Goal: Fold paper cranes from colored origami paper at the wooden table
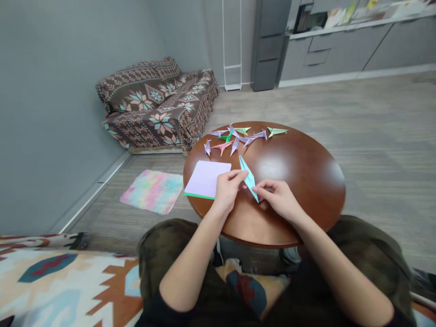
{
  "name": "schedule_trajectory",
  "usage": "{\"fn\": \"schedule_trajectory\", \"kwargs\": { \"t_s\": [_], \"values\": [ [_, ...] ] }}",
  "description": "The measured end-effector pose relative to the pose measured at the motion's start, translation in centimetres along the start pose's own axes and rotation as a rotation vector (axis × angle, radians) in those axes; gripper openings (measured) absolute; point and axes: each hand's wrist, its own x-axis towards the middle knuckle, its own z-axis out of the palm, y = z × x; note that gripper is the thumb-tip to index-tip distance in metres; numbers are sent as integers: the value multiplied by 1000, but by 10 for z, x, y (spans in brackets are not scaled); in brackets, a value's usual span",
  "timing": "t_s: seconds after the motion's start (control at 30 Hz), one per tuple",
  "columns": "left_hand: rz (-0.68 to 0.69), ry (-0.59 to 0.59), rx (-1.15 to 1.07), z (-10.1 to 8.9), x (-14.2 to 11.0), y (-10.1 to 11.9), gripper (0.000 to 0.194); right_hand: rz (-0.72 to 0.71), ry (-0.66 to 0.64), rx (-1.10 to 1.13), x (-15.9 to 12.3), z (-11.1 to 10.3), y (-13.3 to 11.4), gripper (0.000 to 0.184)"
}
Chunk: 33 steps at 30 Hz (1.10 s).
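A big brown couch with a star pattern (156, 106) sits by the gray wall (68, 113), and a soft, rainbow-colored square cloth (151, 191) lies on the wood-look floor (374, 136). In front of the person is a round, shiny brown wooden table (299, 181). Small folded paper birds in purple, green and pink (234, 146) lie in a group at its far side. A flat square stack of light purple paper (204, 179) lies at its near left side, with a green paper sheet (197, 196) showing under it.

A long, thin, pointy piece of folded blue paper (248, 178) is held just above the table, between the two hands. Its long line runs from far left to near right. The left hand (227, 190) pinches it near the middle. The right hand (277, 200) pinches it closer to the low tip. Fingers hide part of the paper, so I cannot tell how tight the hold is.
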Motion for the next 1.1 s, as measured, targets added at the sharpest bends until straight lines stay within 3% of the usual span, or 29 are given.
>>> {"fn": "schedule_trajectory", "kwargs": {
  "t_s": [0.13,0.27,0.5,0.63,0.73,0.8,0.9,1.1],
  "values": [
    [47,59,-73,-4,3,2,31,-21,67,-30,-7,7,8,35],
    [0,17,-75,-3,2,-3,37,-65,153,-64,-10,11,11,37],
    [56,23,-22,-5,2,-7,35,-93,112,-151,-19,11,15,22],
    [28,-78,53,-8,2,-5,35,-112,180,-112,-15,4,4,25],
    [10,-152,81,-2,1,-9,38,-138,159,-56,-6,-2,-8,32],
    [17,-152,78,4,0,-12,41,-142,142,-21,-2,-4,-12,33],
    [34,-115,72,11,-1,-13,43,-148,217,36,3,-3,-10,32],
    [57,-121,180,14,-5,-8,32,-150,305,88,6,-2,-4,24]
  ]
}}
